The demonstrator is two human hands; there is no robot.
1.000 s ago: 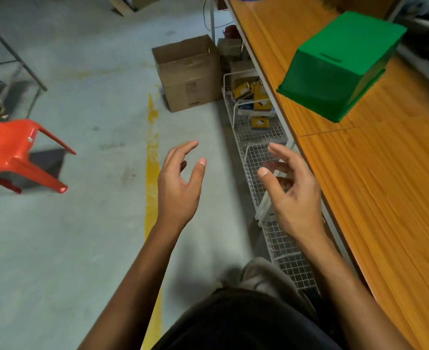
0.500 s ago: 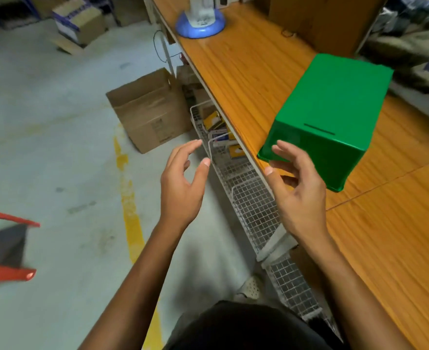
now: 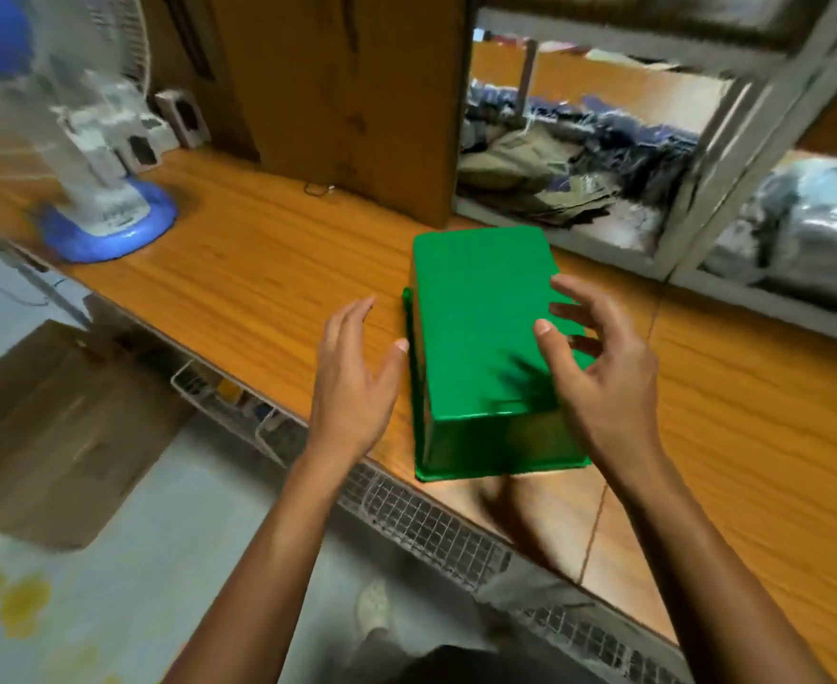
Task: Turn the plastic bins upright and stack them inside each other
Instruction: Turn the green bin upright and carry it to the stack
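A green plastic bin (image 3: pixel 475 333) lies upside down on the wooden table (image 3: pixel 258 278), its flat bottom facing up and its rim near the table's front edge. My left hand (image 3: pixel 354 377) hovers just left of the bin with straight, spread fingers, thumb close to the bin's side. My right hand (image 3: pixel 599 372) hangs over the bin's right side, fingers loosely bent and spread, holding nothing. Only one bin shows in this view.
A blue-based fan (image 3: pixel 105 209) stands at the table's left end. A wooden panel (image 3: pixel 352 91) rises behind the bin, with a window frame (image 3: pixel 692 229) to its right. Below the table edge run wire baskets (image 3: pixel 431 525), and a cardboard box (image 3: pixel 56 427) sits on the floor.
The view has swung from the floor up onto the table. Both hands have moved forward to either side of the green bin, which now sits straight ahead.
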